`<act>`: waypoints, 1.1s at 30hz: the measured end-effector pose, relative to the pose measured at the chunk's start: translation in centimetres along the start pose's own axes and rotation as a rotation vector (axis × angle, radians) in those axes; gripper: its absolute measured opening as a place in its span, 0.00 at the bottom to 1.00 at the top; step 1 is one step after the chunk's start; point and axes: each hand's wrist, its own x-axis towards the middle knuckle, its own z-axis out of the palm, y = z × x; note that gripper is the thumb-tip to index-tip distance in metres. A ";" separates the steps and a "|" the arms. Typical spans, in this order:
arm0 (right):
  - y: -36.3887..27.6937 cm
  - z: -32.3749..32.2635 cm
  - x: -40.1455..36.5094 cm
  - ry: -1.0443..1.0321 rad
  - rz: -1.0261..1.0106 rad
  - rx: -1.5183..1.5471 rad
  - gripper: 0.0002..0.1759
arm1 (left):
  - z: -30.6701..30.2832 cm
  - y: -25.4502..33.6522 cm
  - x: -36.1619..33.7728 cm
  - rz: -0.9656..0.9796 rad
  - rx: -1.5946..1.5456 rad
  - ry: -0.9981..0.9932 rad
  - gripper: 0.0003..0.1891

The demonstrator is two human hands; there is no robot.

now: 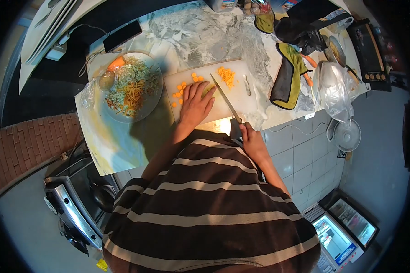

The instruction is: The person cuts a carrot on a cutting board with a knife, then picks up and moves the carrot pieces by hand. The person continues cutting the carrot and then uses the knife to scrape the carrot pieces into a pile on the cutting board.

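My left hand (195,105) lies flat on a white cutting board (241,98), fingers pressing down on a pale vegetable piece (208,90). A long knife (225,98) is gripped at its dark handle by my right hand (252,141), and its blade runs up to the vegetable beside my left fingertips. Orange carrot slices (181,88) are scattered on the board to the left of my hand. Diced orange bits (226,75) form a small pile further back on the board.
A glass plate (116,116) with shredded vegetables and a carrot chunk stands left of the board. An oven mitt (288,77), plastic bags (335,88), a pan (337,50) and a phone (122,35) lie on the marble counter (200,36). A stove (73,200) is at lower left.
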 end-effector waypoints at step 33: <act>0.4 -0.8 0.1 0.147 0.001 -0.366 0.19 | 0.1 0.1 0.0 0.000 -0.006 0.016 0.20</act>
